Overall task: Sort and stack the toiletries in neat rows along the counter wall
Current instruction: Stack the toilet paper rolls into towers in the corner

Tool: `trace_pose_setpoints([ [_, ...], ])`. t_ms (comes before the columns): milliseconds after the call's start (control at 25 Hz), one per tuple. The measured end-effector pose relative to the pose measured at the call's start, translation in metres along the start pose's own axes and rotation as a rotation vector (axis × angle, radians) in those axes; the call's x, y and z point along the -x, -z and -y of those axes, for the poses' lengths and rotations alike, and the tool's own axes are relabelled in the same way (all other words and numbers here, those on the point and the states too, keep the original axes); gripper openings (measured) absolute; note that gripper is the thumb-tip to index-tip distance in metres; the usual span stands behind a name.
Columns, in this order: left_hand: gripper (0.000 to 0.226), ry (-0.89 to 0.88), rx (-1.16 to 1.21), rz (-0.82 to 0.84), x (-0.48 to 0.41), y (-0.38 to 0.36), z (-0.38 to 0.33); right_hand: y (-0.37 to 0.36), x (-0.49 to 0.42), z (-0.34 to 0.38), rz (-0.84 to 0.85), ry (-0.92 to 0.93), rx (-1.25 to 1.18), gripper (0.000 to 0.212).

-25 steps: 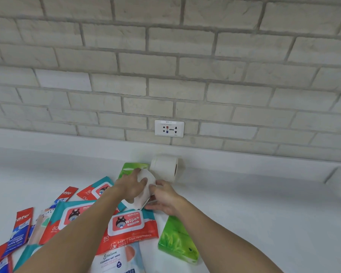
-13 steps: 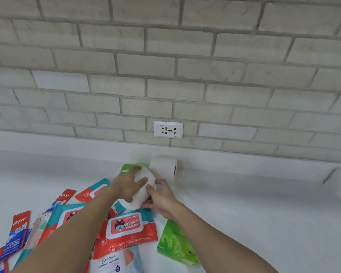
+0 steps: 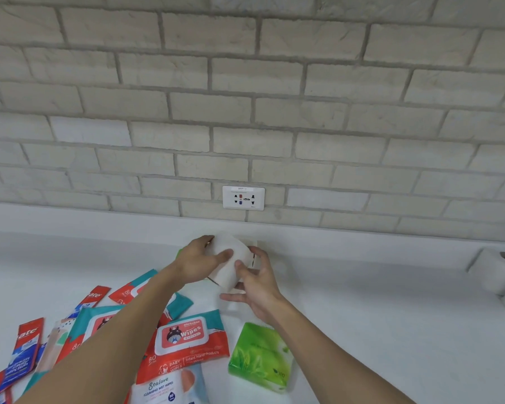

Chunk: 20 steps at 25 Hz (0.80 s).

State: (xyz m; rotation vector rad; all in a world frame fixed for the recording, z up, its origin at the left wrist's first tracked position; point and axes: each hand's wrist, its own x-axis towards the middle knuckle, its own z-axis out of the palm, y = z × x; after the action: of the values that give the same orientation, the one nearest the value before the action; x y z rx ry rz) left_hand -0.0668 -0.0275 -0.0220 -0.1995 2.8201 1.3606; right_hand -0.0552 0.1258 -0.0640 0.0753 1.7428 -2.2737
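Note:
A white toilet-paper roll point(image 3: 232, 258) is held above the counter near the wall. My left hand point(image 3: 200, 259) grips its left side with fingers curled over the top, and my right hand point(image 3: 252, 282) holds its right and lower side. Behind it a second white roll point(image 3: 254, 247) lies against the wall, mostly hidden. A pile of red-and-teal wipes packs point(image 3: 187, 339), toothpaste boxes point(image 3: 27, 348) and a green tissue pack point(image 3: 260, 357) lies near me on the white counter point(image 3: 376, 301).
Two more toilet-paper rolls point(image 3: 499, 272) stand at the right edge by the wall. A wall socket point(image 3: 243, 198) sits in the brick wall above the hands. A pale Stalove wipes pack point(image 3: 166, 386) lies at the bottom.
Both hands have carried the held roll up and back toward the wall, so it now covers most of the roll lying there.

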Motion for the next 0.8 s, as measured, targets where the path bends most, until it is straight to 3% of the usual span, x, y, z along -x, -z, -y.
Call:
trace_pose_setpoints([
  [240, 0.043, 0.101, 0.435, 0.018, 0.013, -0.010, -0.037, 0.022, 0.021, 0.024, -0.065, 0.177, 0.057, 0.036],
  [480, 0.048, 0.140, 0.541, 0.075, 0.023, -0.033, -0.065, 0.052, 0.047, 0.034, -0.141, 0.251, 0.047, 0.023],
  [600, 0.037, 0.120, 0.649, 0.042, 0.029, -0.051, -0.083, 0.068, 0.054, 0.042, -0.177, 0.272, 0.015, 0.025],
  [800, 0.047, 0.070, 0.787, 0.005, 0.037, -0.082, -0.111, 0.105, 0.066, 0.064, -0.225, 0.209, -0.046, 0.031],
])
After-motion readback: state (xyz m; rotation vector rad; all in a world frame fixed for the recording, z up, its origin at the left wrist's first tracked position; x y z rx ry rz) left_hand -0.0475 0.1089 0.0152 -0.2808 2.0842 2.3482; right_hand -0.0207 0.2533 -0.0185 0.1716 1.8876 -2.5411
